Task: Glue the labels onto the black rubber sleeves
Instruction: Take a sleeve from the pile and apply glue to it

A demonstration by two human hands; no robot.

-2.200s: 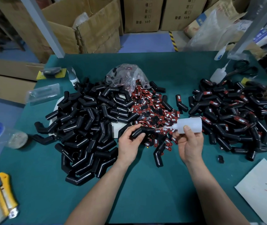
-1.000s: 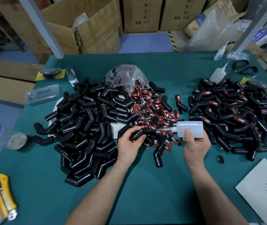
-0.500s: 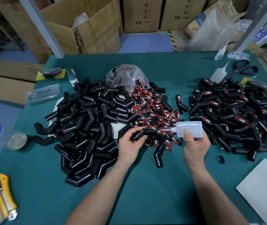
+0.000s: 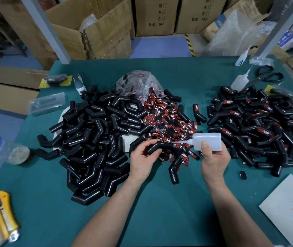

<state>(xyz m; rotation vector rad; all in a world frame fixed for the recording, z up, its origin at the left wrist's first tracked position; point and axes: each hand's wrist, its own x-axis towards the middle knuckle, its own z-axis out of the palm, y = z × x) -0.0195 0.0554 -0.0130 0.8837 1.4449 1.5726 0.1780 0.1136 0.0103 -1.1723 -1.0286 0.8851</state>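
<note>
Head view: nearest the wearer, the green table (image 4: 160, 211) shows between the two forearms. A yellow utility knife (image 4: 5, 216) lies at its left edge and a white sheet of paper (image 4: 288, 211) at its right.

Just beyond, a bent black sleeve (image 4: 157, 147) is pinched between thumb and curled fingers of the left hand (image 4: 143, 157) and held low over the near edge of the label heap (image 4: 170, 122). A white glue bottle (image 4: 207, 140) is gripped on its side in the right hand (image 4: 213, 159), with the thumb pressed on its body. Its thin nozzle is pointed left, and the tip is brought to the sleeve's upper surface. Whether glue has been laid cannot be told.

The step in hand is judged to be glue application to one sleeve. For the next move, a label is to be picked from the heap. This calls for the bottle to be set down or shifted within the right hand. The label is then to be pressed squarely onto the wetted patch.

One loose sleeve (image 4: 173, 171) lies between the hands, just in front of the heap. Farther out, the unlabelled sleeves (image 4: 96, 139) are piled at left and the labelled sleeves (image 4: 259, 127) at right. Behind these a plastic bag (image 4: 138, 82), a second bottle (image 4: 238, 82) and scissors (image 4: 266, 75) are laid. Cardboard boxes (image 4: 92, 29) are stacked beyond the table.
</note>
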